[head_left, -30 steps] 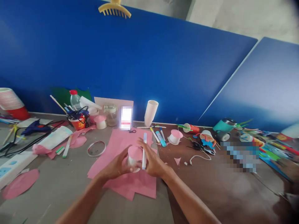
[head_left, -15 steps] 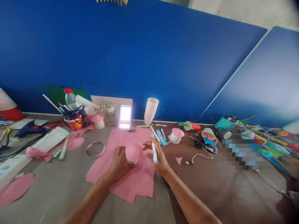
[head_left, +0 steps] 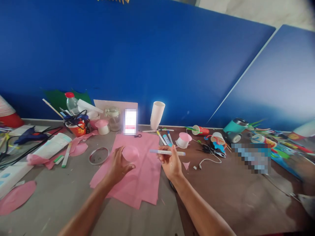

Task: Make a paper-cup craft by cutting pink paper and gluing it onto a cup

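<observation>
A pale marker with a lavender tip end lies level between the fingers and thumb of my right hand, above the pink paper. My left hand curves beside a round pink piece, fingertips at its left edge and thumb apart below it. Whether those fingertips touch it I cannot tell, and no white cup wall shows beneath. Both hands are over stacked pink paper sheets. Scissor handles stick out at the paper's back edge.
Several markers and a pink-topped white cup lie behind my right hand. A tape ring is left of the paper. At the back stand a white paper tube, a glass jar and a bright blurred screen.
The marker has turned from nearly upright to level as my right hand's grip changed. My left thumb has opened away, and the cup's white side no longer shows under the pink round.
</observation>
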Demonstrator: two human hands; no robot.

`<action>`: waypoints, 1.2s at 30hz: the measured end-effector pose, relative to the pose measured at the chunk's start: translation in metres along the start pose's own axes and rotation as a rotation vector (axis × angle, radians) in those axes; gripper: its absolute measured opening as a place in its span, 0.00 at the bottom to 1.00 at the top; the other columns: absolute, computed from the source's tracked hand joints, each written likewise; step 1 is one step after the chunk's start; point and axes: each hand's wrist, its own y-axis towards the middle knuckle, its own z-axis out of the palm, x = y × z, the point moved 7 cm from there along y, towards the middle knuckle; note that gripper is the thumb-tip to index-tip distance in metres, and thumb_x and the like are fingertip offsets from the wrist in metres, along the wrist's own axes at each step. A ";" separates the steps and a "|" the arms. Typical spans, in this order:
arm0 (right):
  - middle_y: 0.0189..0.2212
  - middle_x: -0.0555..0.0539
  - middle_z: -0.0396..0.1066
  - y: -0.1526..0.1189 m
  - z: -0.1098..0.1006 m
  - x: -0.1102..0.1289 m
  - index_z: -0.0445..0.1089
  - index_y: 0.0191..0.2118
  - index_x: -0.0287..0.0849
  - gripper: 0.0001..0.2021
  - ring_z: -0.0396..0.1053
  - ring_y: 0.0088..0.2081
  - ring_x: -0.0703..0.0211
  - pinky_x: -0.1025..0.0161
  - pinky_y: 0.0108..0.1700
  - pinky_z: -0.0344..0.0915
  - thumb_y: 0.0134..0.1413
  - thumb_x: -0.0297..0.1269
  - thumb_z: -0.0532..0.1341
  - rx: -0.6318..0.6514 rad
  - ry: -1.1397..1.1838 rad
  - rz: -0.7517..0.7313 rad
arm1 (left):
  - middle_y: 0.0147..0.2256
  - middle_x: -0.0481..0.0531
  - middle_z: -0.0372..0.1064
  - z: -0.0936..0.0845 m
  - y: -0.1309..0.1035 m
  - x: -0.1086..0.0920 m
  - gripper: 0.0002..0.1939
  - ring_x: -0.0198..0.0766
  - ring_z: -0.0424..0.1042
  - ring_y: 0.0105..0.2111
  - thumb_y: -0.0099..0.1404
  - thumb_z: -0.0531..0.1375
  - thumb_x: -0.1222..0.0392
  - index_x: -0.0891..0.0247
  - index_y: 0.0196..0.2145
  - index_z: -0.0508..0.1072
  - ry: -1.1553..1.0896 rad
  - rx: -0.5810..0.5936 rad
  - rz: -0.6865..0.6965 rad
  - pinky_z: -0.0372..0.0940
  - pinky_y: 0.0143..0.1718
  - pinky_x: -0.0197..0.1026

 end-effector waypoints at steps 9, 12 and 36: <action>0.14 0.52 0.61 -0.003 0.004 -0.007 0.75 0.28 0.43 0.23 0.55 0.19 0.63 0.63 0.25 0.52 0.53 0.60 0.59 0.022 0.010 0.087 | 0.62 0.67 0.55 0.022 -0.010 0.001 0.52 0.60 0.59 0.61 0.54 0.66 0.49 0.61 0.68 0.43 -0.122 0.178 -0.175 0.61 0.56 0.59; 0.15 0.52 0.62 -0.003 0.004 -0.011 0.75 0.29 0.43 0.22 0.56 0.20 0.64 0.63 0.25 0.54 0.53 0.59 0.60 0.036 0.024 0.098 | 0.62 0.69 0.55 0.024 -0.013 0.003 0.52 0.61 0.58 0.62 0.55 0.65 0.50 0.62 0.69 0.40 -0.090 0.201 -0.177 0.59 0.58 0.62; 0.17 0.55 0.62 -0.041 0.045 -0.018 0.71 0.33 0.41 0.16 0.58 0.20 0.67 0.66 0.24 0.55 0.58 0.51 0.61 0.464 -0.317 0.102 | 0.26 0.46 0.72 -0.008 -0.039 -0.114 0.07 0.37 0.68 0.29 0.72 0.52 0.62 0.61 0.37 0.68 0.388 -0.075 0.719 0.51 0.44 0.46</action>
